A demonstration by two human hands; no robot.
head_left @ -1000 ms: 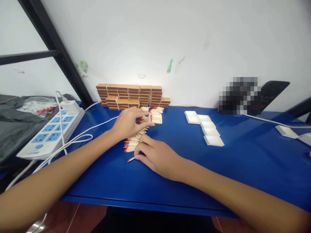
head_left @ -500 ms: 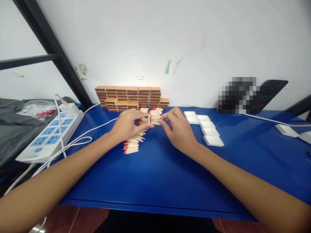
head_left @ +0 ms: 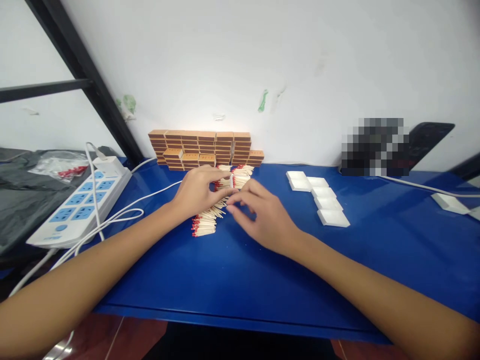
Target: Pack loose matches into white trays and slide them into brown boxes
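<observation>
My left hand (head_left: 198, 192) holds a small white tray (head_left: 232, 181) between thumb and fingers, and matches with red heads show in it. Close on its right, my right hand (head_left: 262, 215) has thumb and index finger nearly together beside my left thumb; anything between them is too small to make out. A pile of red-headed matches (head_left: 205, 224) lies on the blue table, partly under my left hand. More matches (head_left: 243, 170) lie behind the hands. Stacked brown matchboxes (head_left: 198, 145) stand against the wall.
White trays (head_left: 328, 202) lie in a staggered row right of my hands. A power strip (head_left: 80, 205) with white cables lies at the left, beside dark plastic (head_left: 18, 200). A black device (head_left: 431, 142) leans on the wall.
My right hand has moved left and slightly towards me, from the tray's right side to beside my left thumb. The view has shifted slightly.
</observation>
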